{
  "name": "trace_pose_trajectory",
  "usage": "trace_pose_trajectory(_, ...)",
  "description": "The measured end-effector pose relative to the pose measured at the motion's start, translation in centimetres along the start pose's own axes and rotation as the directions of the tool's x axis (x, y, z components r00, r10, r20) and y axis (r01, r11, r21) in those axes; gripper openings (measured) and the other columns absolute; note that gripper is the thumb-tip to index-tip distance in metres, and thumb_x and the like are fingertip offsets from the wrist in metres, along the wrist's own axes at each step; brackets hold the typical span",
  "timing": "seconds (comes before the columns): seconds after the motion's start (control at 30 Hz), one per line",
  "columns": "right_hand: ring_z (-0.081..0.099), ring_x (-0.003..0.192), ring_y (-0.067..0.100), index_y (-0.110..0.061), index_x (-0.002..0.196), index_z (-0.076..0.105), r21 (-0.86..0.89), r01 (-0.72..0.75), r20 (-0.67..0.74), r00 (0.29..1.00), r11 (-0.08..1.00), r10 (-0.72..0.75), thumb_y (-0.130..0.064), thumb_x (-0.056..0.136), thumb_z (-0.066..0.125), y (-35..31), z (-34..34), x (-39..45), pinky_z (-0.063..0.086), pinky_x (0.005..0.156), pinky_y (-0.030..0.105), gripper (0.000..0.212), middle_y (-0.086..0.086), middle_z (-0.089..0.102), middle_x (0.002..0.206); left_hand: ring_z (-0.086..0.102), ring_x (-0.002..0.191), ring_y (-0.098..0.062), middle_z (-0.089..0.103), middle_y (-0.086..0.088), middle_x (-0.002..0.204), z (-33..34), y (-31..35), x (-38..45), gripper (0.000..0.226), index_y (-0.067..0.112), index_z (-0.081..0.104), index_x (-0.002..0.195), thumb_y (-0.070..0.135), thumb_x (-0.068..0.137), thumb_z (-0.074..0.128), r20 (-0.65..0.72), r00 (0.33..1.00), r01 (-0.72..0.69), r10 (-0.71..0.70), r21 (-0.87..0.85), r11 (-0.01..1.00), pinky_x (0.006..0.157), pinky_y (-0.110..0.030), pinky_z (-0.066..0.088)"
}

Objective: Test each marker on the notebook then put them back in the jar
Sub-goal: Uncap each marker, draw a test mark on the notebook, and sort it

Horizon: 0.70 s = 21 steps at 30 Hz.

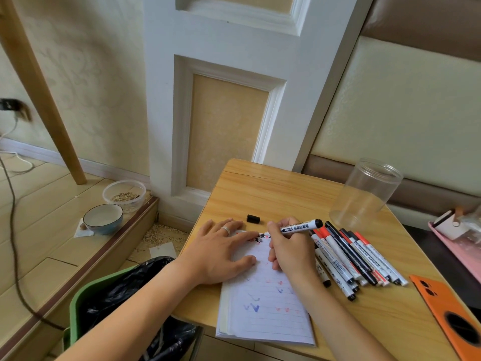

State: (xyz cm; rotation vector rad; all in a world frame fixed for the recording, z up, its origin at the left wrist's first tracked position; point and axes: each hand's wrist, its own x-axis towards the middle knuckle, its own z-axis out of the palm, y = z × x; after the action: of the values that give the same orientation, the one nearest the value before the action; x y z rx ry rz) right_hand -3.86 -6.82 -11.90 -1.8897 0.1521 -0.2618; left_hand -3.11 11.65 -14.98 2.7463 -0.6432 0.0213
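Note:
A lined notebook (270, 308) lies open on the small wooden table (273, 194), its page marked with blue, red and black scribbles. My left hand (221, 252) presses flat on the page's upper left. My right hand (291, 250) grips a black-capped white marker (302, 226), with its tip down at the page's top edge. A loose black cap (253, 219) lies just beyond my hands. Several red and black markers (351, 259) lie in a heap to the right of the notebook. The clear plastic jar (364, 194) stands empty at the back right.
An orange phone (453, 316) lies face down at the table's right front. A pink tray (458, 243) sits off the right edge. Left of the table stands a green bin with a black liner (125, 300). Bowls (104, 218) rest on the floor step.

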Motion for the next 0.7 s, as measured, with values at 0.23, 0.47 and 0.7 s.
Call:
trace_pose_trajectory(0.23, 0.052, 0.036, 0.020, -0.010, 0.086, 0.058, -0.004, 0.046, -0.003, 0.999, 0.999, -0.046, -0.028, 0.099, 0.066, 0.6, 0.4, -0.2, 0.036, 0.036, 0.023, 0.024, 0.013, 0.060, 0.053, 0.050, 0.126, -0.015, 0.058, 0.010, 0.134, -0.7, 1.4, 2.1, 0.043, 0.036, 0.044, 0.140, 0.049, 0.099, 0.043, -0.216, 0.966, 0.142, -0.138, 0.002, 0.990, 0.103, -0.038, 0.032)
trace_pose_trajectory(0.47, 0.054, 0.038, 0.018, -0.012, 0.085, 0.059, -0.010, 0.056, 0.025, 0.998, 0.998, -0.055, -0.030, 0.099, 0.066, 0.9, 0.2, -0.2, 0.037, 0.038, 0.024, 0.024, 0.010, 0.060, 0.053, 0.048, 0.127, -0.021, 0.051, 0.001, 0.139, -0.5, 1.6, 5.7, 0.047, 0.035, 0.044, 0.150, 0.028, 0.104, 0.042, -0.276, 0.947, 0.162, -0.161, -0.018, 0.987, 0.094, -0.039, 0.037)
trace_pose_trajectory(0.7, 0.052, 0.041, 0.021, -0.014, 0.085, 0.059, 0.047, 0.025, 0.037, 0.999, 0.999, -0.026, -0.032, 0.098, 0.066, 1.1, 0.0, -0.2, 0.036, 0.040, 0.025, 0.024, 0.009, 0.060, 0.053, 0.051, 0.112, -0.018, 0.060, 0.005, 0.117, 0.1, 1.8, 5.8, 0.020, 0.031, 0.065, 0.116, 0.023, 0.100, 0.054, -0.354, 0.922, 0.129, -0.155, -0.096, 0.987, 0.081, -0.034, 0.032)
